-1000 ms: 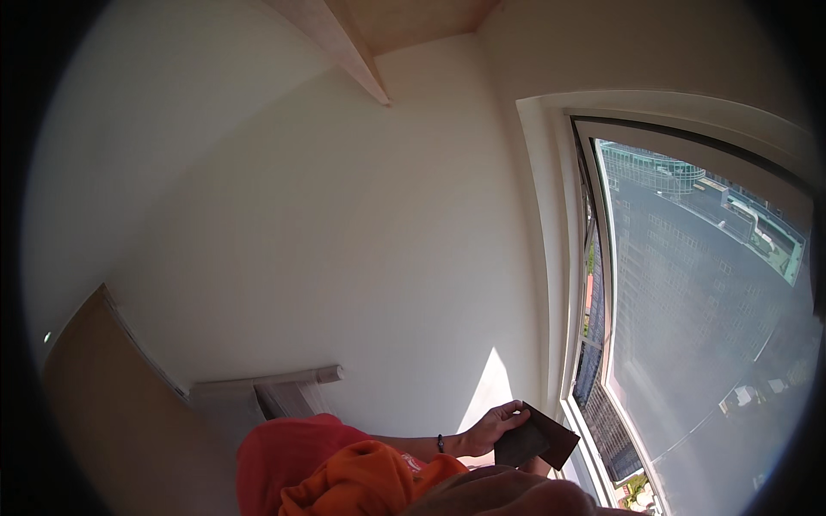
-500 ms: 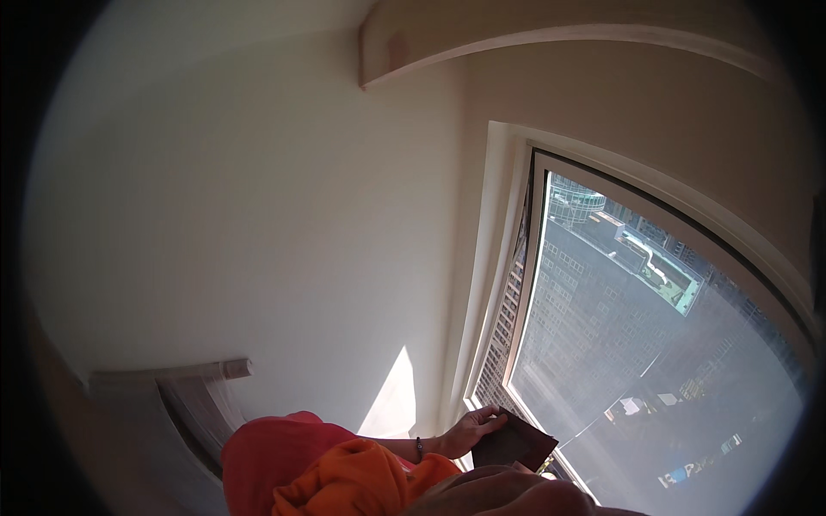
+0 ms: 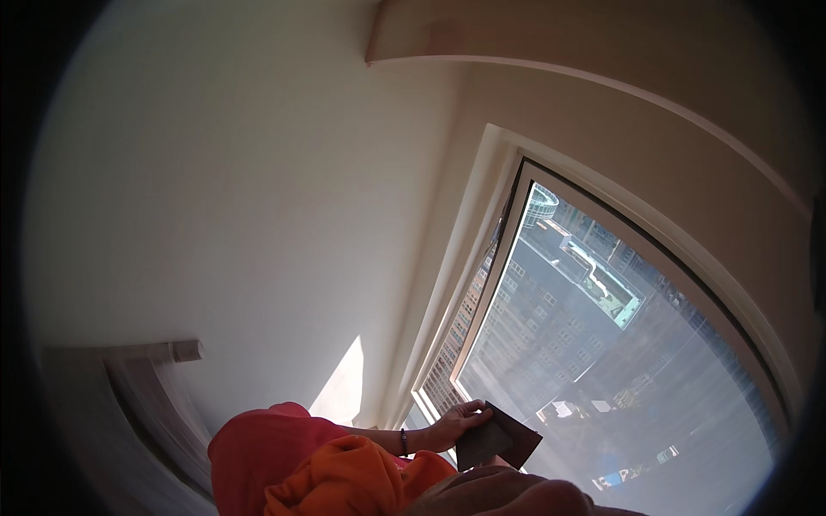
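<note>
Held out beside the window, my left hand [image 3: 454, 426] is closed, with thumb and fingers pinching the upper left edge of a thin dark folded sheet [image 3: 483, 440]. The sheet is dark grey on the near part and reddish brown on the far part; I cannot make out what it is exactly. A dark bracelet [image 3: 403, 442] circles my left wrist. At the sheet's lower edge a bit of my right hand [image 3: 494, 463] shows, touching or close behind it; its fingers are mostly hidden. A large blurred stretch of bare skin fills the bottom edge.
A tilted-open window [image 3: 585, 344] stands to the right, with tall buildings outside. Pale wall [image 3: 258, 215] spreads across the left, and a soffit [image 3: 533, 43] juts out above. Orange cloth [image 3: 340, 477] lies against my red sleeve [image 3: 258, 443]. A draped, rolled-top object [image 3: 163, 404] stands lower left.
The view has turned, so window and wall have shifted left and tilted. My left hand keeps its grip on the dark folded sheet, now slightly higher and farther left in view.
</note>
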Demonstrator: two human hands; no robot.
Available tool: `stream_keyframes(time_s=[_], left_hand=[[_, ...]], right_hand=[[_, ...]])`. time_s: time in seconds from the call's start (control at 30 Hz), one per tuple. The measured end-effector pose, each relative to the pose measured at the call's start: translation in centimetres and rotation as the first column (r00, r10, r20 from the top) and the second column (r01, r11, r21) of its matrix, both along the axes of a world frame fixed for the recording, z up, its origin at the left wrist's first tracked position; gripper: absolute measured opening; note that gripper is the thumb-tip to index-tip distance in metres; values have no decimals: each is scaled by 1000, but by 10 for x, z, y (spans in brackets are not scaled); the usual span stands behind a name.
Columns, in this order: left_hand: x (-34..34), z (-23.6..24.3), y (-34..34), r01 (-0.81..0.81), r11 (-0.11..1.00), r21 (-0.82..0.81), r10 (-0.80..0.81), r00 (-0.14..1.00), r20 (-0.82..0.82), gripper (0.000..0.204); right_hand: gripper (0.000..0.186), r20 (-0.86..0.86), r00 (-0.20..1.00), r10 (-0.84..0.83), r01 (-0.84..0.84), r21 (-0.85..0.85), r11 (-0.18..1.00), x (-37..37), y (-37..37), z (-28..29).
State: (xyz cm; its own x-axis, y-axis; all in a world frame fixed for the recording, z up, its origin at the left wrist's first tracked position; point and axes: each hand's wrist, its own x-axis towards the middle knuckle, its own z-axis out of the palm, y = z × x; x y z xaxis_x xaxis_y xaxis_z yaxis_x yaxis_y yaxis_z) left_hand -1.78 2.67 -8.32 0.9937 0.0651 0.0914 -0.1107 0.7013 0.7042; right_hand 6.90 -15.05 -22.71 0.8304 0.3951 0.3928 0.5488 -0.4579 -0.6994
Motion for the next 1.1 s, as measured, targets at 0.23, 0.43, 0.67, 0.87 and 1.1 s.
stream_keyframes(time_s=[0.23, 0.43, 0.67, 0.87, 1.1], left_hand=[[-7, 7, 5, -144, 975, 166, 146, 989, 1, 21], [-11, 7, 20, -292, 956, -23, 289, 954, -84, 26], [-13, -2, 18, -287, 955, -67, 277, 951, -135, 34], [-14, -16, 27, -263, 965, -13, 258, 954, -152, 42], [-20, 19, 67, -431, 897, -95, 422, 901, -103, 31]], right_hand=[[35, -569, 807, 159, 300, 626, 720, -25, 17, 78], [47, -223, 717, 661, 114, 972, 205, -47, 29, 149], [37, -244, 799, 549, -22, 901, 433, -56, 43, 133], [38, -322, 784, 531, 220, 943, 248, -31, 22, 121], [47, -447, 880, 158, 235, 701, 673, -29, -7, 119]])
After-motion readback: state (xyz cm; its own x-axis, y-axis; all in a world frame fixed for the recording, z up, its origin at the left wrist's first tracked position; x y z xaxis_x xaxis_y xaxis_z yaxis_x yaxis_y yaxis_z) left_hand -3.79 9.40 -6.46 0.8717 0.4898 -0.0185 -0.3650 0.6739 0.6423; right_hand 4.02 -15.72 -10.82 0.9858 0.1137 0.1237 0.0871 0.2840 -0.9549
